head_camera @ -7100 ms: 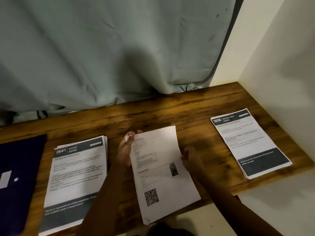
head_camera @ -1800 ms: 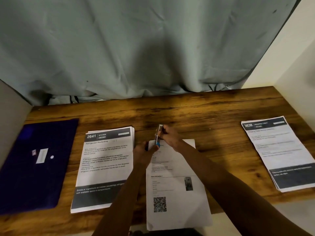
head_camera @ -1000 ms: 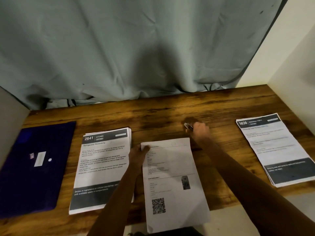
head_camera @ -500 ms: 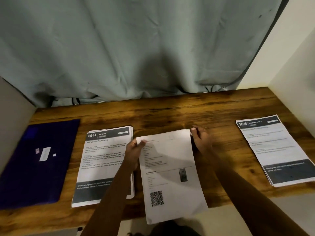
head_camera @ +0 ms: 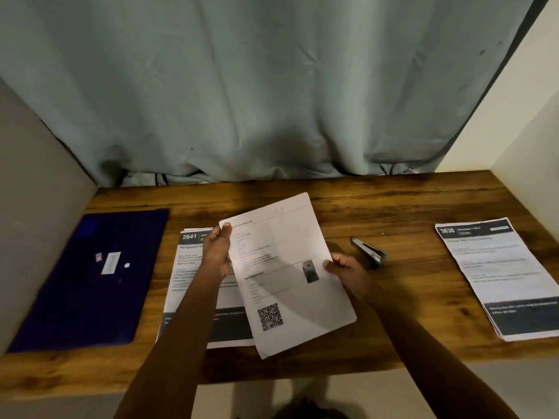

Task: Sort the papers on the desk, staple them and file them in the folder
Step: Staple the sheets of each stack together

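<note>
White stapled papers (head_camera: 290,276) — pinched by left hand (head_camera: 217,255) and right hand (head_camera: 348,272) — above wooden desk (head_camera: 393,213).

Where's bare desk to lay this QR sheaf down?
Widest bare desk: between the stapler and the 3638 stack. Also the back strip along the curtain. Crowded leftward: folder, 2641 stack, with the held sheaf over it.
</note>
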The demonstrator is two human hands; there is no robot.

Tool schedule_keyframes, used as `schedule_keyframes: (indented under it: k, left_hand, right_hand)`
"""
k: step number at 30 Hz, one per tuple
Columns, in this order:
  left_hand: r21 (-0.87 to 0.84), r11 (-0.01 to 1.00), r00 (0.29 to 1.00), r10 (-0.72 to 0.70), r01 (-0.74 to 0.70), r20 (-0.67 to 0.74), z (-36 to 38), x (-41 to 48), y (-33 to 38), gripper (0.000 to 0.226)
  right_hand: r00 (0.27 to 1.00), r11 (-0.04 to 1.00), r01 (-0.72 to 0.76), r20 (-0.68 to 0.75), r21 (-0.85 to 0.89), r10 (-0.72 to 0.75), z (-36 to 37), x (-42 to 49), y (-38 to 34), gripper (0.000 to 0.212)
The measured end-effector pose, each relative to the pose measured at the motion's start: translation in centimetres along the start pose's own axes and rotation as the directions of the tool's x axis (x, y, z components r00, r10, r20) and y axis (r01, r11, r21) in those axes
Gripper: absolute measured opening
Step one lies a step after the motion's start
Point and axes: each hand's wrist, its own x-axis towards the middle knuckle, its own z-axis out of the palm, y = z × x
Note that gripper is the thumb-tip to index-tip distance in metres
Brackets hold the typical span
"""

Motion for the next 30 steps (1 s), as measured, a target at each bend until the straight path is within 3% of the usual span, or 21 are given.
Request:
schedule_keyframes:
  k: [3, 7, 11, 16, 22, 26, 30]
  left_hand:
    - [0.003, 0.998, 0.997, 0.067, -0.067, -0.043, -1.5, 0.4, 1.8, 0.013]
    - [0.015, 0.976, 0.976, 0.218, -0.218, -0.011, -4.7, 0.7, 4.2, 0.028]
    - [0.180, 0.968, 0.978, 0.190, -0.173, -0.084, -8.4, 2.1, 4.5, 0.031]
    - [0.543, 0.817, 0.964, 0.262, -0.194, -0.049, -12.2, 2.0, 2.4, 0.030]
    - [0.620, 0.732, 0.959, 0.214, -0.283, 0.185, -14.7, 2.6, 0.4, 0.062]
    - [0.700, 0.634, 0.944, 0.242, -0.329, 0.225, -15.8, 2.9, 0.2, 0.065]
    - [0.750, 0.606, 0.962, 0.217, -0.266, 0.167, -16.8, 2.8, -1.2, 0.057]
  right_hand:
    - [0.997, 0.998, 0.050, -0.068, 0.027, -0.048, 2.8, 0.0, -1.6, 0.021]
    - [0.984, 1.000, 0.017, -0.176, -0.009, -0.018, 7.3, 1.1, -2.1, 0.024]
    - [0.959, 0.998, -0.030, -0.283, -0.058, 0.013, 11.9, 1.9, -1.9, 0.027]
    - [0.925, 0.969, -0.091, -0.380, -0.228, -0.003, 17.4, 2.4, -1.8, 0.028]
    - [0.919, 0.904, -0.122, -0.390, -0.409, -0.053, 20.8, 2.4, -0.6, 0.029]
    - [0.903, 0.886, -0.135, -0.424, -0.443, -0.074, 21.3, 2.6, 0.4, 0.036]
    - [0.892, 0.863, -0.179, -0.448, -0.472, -0.060, 21.2, 2.3, 1.2, 0.041]
